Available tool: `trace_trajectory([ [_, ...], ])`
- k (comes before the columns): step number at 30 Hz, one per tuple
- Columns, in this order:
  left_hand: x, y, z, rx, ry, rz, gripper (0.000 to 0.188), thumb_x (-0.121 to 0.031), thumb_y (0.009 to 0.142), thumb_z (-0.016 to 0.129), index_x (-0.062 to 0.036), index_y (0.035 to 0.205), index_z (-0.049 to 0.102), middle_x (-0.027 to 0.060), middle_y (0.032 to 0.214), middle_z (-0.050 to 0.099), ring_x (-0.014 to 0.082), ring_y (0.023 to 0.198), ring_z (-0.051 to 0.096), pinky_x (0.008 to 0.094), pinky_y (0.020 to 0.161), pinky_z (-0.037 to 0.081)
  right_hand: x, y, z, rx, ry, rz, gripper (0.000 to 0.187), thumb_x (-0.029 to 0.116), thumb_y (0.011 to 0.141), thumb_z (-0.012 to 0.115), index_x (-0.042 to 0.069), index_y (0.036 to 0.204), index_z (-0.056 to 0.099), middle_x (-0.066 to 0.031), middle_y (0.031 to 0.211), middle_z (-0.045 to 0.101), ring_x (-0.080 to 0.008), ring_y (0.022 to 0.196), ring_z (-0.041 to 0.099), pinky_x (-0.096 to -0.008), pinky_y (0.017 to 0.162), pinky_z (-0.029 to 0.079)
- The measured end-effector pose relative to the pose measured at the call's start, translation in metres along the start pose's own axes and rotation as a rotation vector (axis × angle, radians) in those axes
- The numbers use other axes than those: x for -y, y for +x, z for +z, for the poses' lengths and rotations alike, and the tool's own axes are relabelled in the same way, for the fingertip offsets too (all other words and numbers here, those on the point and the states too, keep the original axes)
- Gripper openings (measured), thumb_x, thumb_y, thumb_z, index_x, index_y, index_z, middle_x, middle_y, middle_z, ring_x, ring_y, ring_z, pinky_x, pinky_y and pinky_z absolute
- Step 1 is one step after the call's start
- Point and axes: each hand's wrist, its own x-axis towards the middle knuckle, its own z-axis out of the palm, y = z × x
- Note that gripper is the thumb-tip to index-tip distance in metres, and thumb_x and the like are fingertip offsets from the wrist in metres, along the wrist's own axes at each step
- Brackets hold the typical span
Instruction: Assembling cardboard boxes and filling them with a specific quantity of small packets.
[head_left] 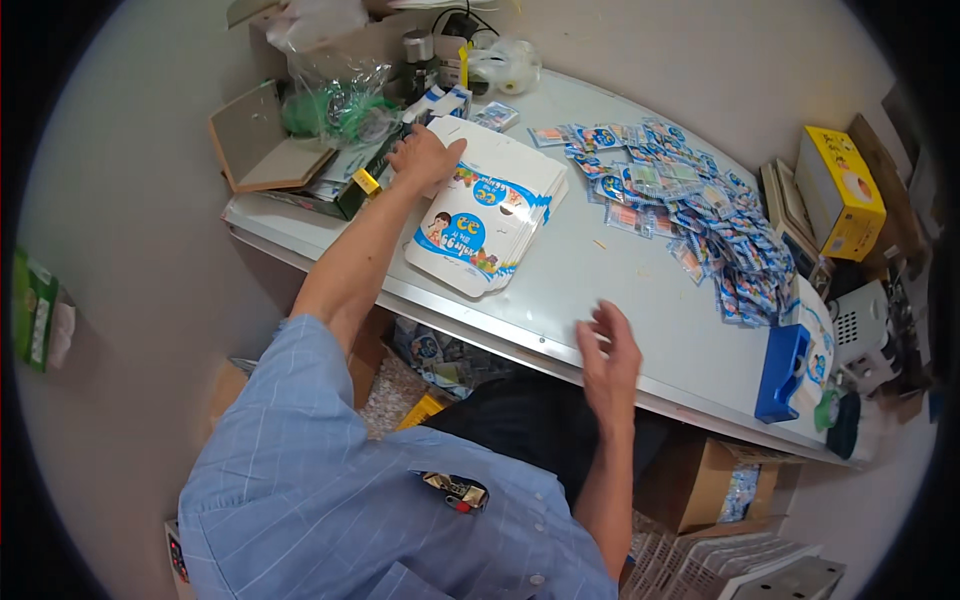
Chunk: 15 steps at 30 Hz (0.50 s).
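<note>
A stack of flat printed cartons (470, 235), white and blue with cartoon pictures, lies on the white table (560, 300) left of the middle. My left hand (425, 162) reaches to the stack's far left corner with its fingers spread over the edge. Whether the fingertips touch the top carton or something beyond it is hard to make out. Over the table's front edge hovers my right hand (608, 358), thumb and fingers apart, nothing in it. A heap of small blue sachets (690, 195) spreads across the right half of the table.
Past my left hand are an open brown box (275, 155), a clear plastic bag (335, 100) and a dark bottle (420, 62). At the right stand a blue holder (785, 372) and a yellow box (842, 192). A cardboard box (690, 485) sits below the table.
</note>
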Motion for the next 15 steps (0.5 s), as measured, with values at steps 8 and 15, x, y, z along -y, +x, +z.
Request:
trace_trajectory([
  [8, -0.011, -0.015, 0.01, -0.301, -0.079, 0.168, 0.094, -0.046, 0.083, 0.077, 0.0043, 0.149, 0.033, 0.0286, 0.14, 0.051, 0.0416, 0.131, 0.049, 0.061, 0.115, 0.027, -0.004, 0.086, 0.074, 0.072, 0.216, 0.307, 0.084, 0.04, 0.097, 0.071, -0.01, 0.154, 0.034, -0.0287, 0.15, 0.049, -0.0336, 0.132, 0.056, -0.0422, 0.1, 0.052],
  [15, -0.013, -0.062, -0.027, -0.572, -0.368, 0.47, 0.089, -0.034, 0.082, 0.073, 0.0029, 0.152, 0.032, 0.0285, 0.137, 0.052, 0.0449, 0.128, 0.05, 0.0574, 0.113, 0.032, 0.022, 0.092, 0.079, 0.017, 0.341, 0.288, 0.087, 0.057, 0.1, 0.061, -0.006, 0.154, 0.036, -0.022, 0.146, 0.051, -0.0323, 0.129, 0.056, -0.0438, 0.101, 0.05],
])
